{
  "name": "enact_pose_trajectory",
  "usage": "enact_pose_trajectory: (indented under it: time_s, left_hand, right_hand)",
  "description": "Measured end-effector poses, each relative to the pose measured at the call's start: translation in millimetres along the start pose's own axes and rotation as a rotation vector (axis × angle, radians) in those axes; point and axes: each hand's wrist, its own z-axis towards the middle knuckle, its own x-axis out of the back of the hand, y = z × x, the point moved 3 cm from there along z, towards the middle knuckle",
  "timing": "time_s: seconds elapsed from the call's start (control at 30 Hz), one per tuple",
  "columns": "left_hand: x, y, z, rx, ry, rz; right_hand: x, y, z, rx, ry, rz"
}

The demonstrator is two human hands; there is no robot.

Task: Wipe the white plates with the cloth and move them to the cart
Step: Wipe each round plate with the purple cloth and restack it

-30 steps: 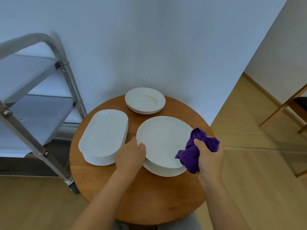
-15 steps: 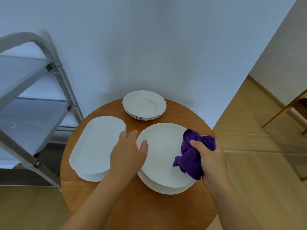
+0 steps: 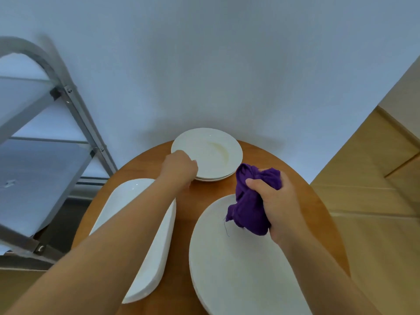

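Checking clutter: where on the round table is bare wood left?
Bare strip on the table between oval platters and large plates; another right of the deep plates, by the right hand. Left edge is crowded.

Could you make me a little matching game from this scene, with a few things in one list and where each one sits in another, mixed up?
Things:
1. purple cloth
2. stack of small round plates
3. stack of oval platters
4. metal cart

Places:
A. on the floor to the left of the round table
B. at the far edge of the table, by the wall, with the left hand on its rim
C. bunched in the right hand
D. on the left side of the table, under the left forearm

Pairs: 1-C, 2-B, 3-D, 4-A
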Motion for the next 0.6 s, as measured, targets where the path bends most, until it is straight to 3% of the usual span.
enact_pose_trajectory:
  time_s: [0.13,0.23,0.37,0.6]
  left_hand:
    - [-5,-15,28,0.058,-0.012,0.126]
    - [-6,-22,37,0.154,-0.064,0.050]
    - [-8,-24,42,0.328,-0.176,-0.341]
    - [-3,-28,40,0.342,-0.043,-0.931]
  right_hand:
    - [-1,2,15,-0.014,-0.022,-0.010]
    - [0,6,19,-0.023,-0.047,-0.003]
    - [2,8,21,-0.024,-0.046,0.002]
    - [5,10,16,-0.051,-0.031,0.025]
